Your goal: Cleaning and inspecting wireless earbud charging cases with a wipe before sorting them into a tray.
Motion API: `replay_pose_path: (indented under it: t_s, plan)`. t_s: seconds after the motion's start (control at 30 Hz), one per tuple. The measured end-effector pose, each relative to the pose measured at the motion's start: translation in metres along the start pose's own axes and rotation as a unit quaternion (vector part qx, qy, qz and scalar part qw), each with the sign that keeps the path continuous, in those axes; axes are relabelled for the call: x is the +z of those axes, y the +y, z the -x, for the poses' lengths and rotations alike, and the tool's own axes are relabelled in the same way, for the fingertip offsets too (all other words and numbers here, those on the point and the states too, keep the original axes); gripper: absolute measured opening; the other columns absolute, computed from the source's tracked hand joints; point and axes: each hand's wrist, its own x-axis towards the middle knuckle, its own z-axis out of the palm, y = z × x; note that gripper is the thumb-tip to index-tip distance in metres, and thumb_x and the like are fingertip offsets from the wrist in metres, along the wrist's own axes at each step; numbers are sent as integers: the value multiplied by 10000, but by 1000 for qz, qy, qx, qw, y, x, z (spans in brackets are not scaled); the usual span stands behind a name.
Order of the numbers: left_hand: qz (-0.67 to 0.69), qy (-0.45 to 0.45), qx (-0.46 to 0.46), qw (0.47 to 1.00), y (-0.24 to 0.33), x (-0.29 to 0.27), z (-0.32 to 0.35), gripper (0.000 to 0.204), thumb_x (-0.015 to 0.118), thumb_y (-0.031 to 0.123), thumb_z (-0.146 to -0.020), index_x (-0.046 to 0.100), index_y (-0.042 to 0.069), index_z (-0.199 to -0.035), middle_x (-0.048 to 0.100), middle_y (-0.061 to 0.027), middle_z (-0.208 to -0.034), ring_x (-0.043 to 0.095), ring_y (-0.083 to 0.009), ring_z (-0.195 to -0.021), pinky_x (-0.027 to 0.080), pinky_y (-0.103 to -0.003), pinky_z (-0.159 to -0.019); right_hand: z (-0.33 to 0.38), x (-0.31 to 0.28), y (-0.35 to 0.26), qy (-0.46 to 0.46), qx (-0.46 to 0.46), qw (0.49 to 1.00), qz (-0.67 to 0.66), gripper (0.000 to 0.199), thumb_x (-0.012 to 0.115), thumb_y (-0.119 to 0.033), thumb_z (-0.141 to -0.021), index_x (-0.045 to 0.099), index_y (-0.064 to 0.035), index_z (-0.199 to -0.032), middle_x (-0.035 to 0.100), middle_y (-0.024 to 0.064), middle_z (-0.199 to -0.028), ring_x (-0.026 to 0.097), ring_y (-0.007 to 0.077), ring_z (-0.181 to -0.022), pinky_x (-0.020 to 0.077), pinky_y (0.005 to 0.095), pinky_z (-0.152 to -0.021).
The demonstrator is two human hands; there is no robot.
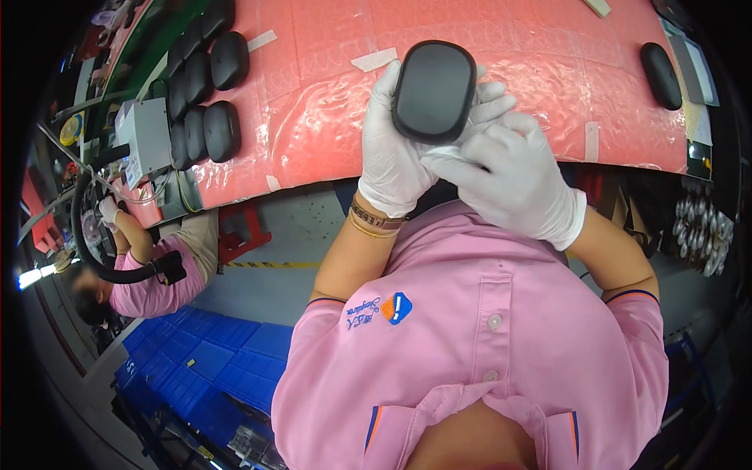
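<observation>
My left hand (392, 149), in a white glove, grips a black rounded oval case (435, 90) from its left side and holds it up over the near edge of the pink padded table (329, 117). My right hand (509, 176), also gloved, sits just below and right of the case. Its fingers press a small white cloth (448, 153) against the case's lower edge.
Several more black oval cases (205, 86) lie in rows at the table's left end, and one (660, 74) lies at the far right. A grey box (145, 137) stands left of the table. A co-worker in pink (149, 274) sits at left, above blue crates (211, 360).
</observation>
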Motion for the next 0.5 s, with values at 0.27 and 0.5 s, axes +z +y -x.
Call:
replay_pose_path:
  t_s: [0.27, 0.5]
  plan:
    - [-15, 53, 39, 998, -8, 2, -3, 494, 374, 401, -975, 554, -3, -1196, 612, -146, -1160, 595, -280, -1094, 473, -448, -994, -21, 2, 46, 82, 264, 901, -335, 412, 531, 85, -830, 642, -43, -1205, 594, 20, -842, 561, 152, -768, 460, 264, -713]
    - [-43, 81, 43, 995, -13, -6, 1, 459, 402, 424, -965, 574, 49, -1167, 626, -82, -1122, 612, -227, -1035, 495, -375, -956, -10, -1, 41, 53, 153, 984, -78, 486, 579, 56, -755, 652, -117, -1203, 513, 30, -733, 509, 200, -661, 423, 315, -644]
